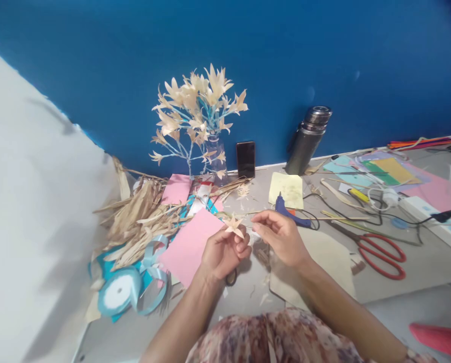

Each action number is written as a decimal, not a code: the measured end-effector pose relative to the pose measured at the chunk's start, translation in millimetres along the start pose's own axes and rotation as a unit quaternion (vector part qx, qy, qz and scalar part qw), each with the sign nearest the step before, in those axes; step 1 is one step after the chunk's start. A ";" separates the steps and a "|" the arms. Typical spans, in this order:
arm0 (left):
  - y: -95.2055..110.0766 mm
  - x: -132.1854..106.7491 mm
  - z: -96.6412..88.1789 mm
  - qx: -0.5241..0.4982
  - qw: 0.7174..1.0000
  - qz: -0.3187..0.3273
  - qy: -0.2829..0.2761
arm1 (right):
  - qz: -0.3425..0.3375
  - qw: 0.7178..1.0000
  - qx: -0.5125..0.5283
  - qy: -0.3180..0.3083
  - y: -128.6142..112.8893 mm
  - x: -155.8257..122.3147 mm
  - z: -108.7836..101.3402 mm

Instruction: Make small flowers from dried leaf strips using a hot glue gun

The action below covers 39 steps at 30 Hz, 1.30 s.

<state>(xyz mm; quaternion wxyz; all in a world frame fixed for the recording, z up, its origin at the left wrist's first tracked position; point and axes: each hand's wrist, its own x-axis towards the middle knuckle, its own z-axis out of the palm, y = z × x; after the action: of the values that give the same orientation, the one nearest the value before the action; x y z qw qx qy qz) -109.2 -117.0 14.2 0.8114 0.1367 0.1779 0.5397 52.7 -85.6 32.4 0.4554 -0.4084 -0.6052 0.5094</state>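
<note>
Left hand [225, 252] clamped on a cream, star-shaped, papery flower [234, 226], petals splayed atop the grip; right hand [280, 237] just rightward, apart from it, fingertips close, contents undeterminable.

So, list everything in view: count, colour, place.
Back wall: 1, blue, rear
Table: 1, grey, beneath
Bottle: 1, clear, back
Flowers: many, cream, at bottle
Phone: 1, black, right of bottle
Flask: 1, dark grey, right of phone
Square sheet: 1, yellow, before flask
Glue gun: 1, blue, centre-right
Scissors: 1, red-handled, right
Power strip: 1, white, far right
Coloured sheets: several, mixed, far right
Husks: many, tan, left
Pink sheets: several, pink, left
Ribbon roll: 1, light blue, left
Scraps: uncountable, mixed, scattered
Small flower: 1, cream, in left hand
Left hand: 1, bare, centre
Right hand: 1, bare, beside left
</note>
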 end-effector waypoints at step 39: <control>4.5 4.8 -6.6 0.165 0.938 0.198 0.233 | -0.054 0.964 -0.259 0.024 3.2 83.0 -68.5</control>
<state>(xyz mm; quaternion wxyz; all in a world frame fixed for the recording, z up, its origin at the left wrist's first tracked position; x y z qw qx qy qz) -114.1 -110.7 9.5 0.5901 0.1711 0.4178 0.6693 98.2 11.1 44.9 0.3750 -0.4914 -0.7267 0.2997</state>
